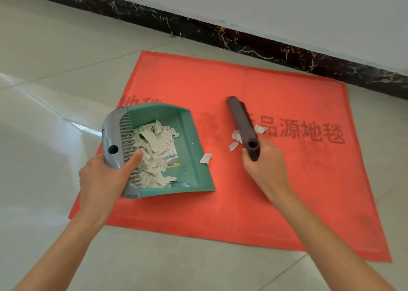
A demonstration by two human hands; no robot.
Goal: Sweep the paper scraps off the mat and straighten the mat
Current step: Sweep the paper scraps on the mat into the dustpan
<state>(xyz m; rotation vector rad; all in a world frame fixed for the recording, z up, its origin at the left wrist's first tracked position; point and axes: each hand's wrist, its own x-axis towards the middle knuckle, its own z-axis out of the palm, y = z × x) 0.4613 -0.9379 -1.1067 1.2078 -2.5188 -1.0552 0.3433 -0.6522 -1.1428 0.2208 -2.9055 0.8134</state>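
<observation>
A red mat (254, 198) with dark printed characters lies askew on the tiled floor. On its left part rests a green dustpan (194, 149) with a grey toothed back edge, and my left hand (103, 178) grips that edge. A heap of paper scraps (154, 151) fills the pan. My right hand (265, 165) holds a dark grey hand brush (242, 123) by its handle, bristles down on the mat. Loose scraps lie by the brush (236, 136), one on its right side (260, 129), and one near the pan's mouth (206, 158).
Pale glossy floor tiles (66, 70) surround the mat. A black marble skirting (242, 39) runs along the white wall behind the mat's far edge, slanting across the view.
</observation>
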